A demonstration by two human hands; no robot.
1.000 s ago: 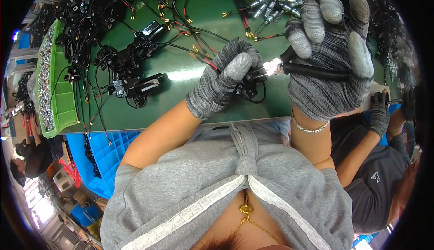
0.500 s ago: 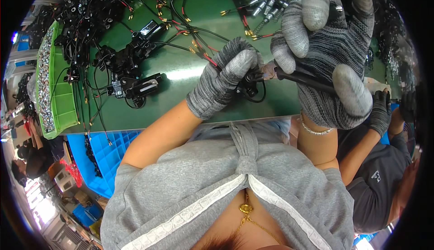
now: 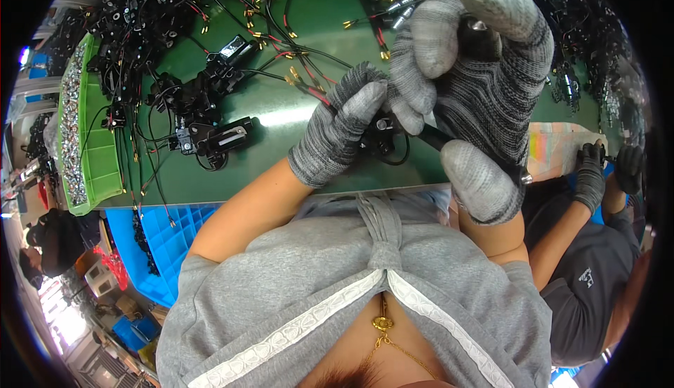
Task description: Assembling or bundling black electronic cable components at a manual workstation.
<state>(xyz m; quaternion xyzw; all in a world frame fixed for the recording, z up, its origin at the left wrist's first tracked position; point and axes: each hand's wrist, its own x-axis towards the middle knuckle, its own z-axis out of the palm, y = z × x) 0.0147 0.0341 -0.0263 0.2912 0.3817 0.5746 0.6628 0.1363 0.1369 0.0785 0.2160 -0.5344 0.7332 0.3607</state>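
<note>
Worker at a green table [image 3: 249,170], a few steps from me, has both gloved hands close together over the tabletop. L. hand [image 3: 338,123] is clenched, thumb pressed over bent fingers, gripping a small blk part [image 3: 382,132] that pokes out just r. of the fingertips; a thin blk cable [image 3: 406,156] loops on the near side of it. Red-and-blk wires [image 3: 317,95] leave the l. side of those same fingers, w/ gold-coloured terminals [image 3: 293,77] beyond. R. hand [image 3: 484,97], palm up, grasps a blk-handled tool [image 3: 437,136]: thumb lies across one handle, the other handle's end shows under the bent forefinger, handles spread apart. Tool's head is hidden behind the fingers, so can't tell whether it touches the part.

Well l. of the l. fingers sit more blk assemblies [image 3: 228,135], & farther l. a green tray [image 3: 102,163] of small metal pieces [image 3: 71,128]. Silvery cylinders [image 3: 404,17] lie beyond the r. fingertips. On the near side of the l. fingers, past the table's edge, is a blue crate [image 3: 158,251]. Off to the r. of the r. thumb, a co-worker's gloved hand [image 3: 591,177] is at a multicoloured sheet [image 3: 562,151].
</note>
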